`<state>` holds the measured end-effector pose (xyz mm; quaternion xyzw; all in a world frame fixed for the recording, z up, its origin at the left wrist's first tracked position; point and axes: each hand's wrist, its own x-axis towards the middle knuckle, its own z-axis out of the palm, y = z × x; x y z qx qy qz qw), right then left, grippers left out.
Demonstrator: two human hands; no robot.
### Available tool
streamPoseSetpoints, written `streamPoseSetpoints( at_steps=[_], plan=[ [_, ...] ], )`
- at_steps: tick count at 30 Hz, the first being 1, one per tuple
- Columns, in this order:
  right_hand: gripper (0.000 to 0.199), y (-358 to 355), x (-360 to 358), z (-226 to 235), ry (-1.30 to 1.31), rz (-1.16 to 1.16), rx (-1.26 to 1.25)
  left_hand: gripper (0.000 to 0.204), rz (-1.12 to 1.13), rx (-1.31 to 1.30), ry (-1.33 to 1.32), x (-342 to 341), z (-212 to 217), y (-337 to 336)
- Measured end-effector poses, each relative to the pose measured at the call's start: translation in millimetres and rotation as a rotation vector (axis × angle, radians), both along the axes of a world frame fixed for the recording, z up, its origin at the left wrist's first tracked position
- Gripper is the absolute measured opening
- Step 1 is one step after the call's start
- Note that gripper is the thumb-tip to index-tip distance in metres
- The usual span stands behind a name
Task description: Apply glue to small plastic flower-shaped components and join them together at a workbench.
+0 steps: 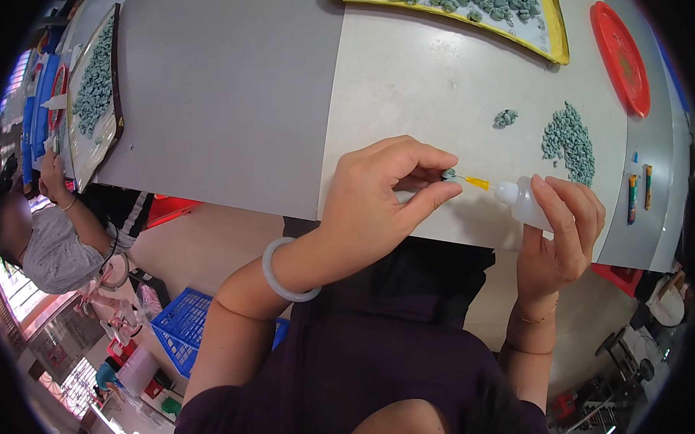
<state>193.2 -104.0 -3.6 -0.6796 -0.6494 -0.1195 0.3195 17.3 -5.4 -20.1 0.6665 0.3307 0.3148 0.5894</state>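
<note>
Between thumb and fingertips, my left hand pinches a small grey-green piece, held just above the white tabletop. My right hand is closed round a white squeeze bottle with a yellow needle tip. The bottle lies nearly level and its thin needle points left, reaching the small piece; whether liquid comes out is too small to tell. Beyond the hands, a little cluster of green pieces sits on the table, with a larger loose pile of green pieces to its right.
A yellow-rimmed tray of green pieces stands at the far side, a red oval lid or tray at far right. Two small tubes lie right. A co-worker sits left by another tray. A blue crate is below.
</note>
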Motion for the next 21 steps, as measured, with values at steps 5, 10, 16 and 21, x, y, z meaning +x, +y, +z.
streamPoseSetpoints(
  at_steps=[5,10,16,21],
  plan=[
    [0.038,0.0,-0.7,0.4,-0.006,-0.003,0.004,0.020,0.002,0.004,-0.001,-0.4,0.6,0.4],
    [0.039,0.2,-1.7,1.8,0.007,0.001,0.000,0.020,0.005,0.009,-0.008,-0.8,0.2,0.4],
    [0.038,-1.3,-0.8,1.6,0.008,-0.035,0.012,0.020,0.003,0.006,-0.008,-0.8,0.5,0.4],
    [0.037,0.1,0.3,0.3,0.014,-0.017,0.011,0.019,0.007,0.011,-0.015,0.0,0.4,0.3]
  ],
)
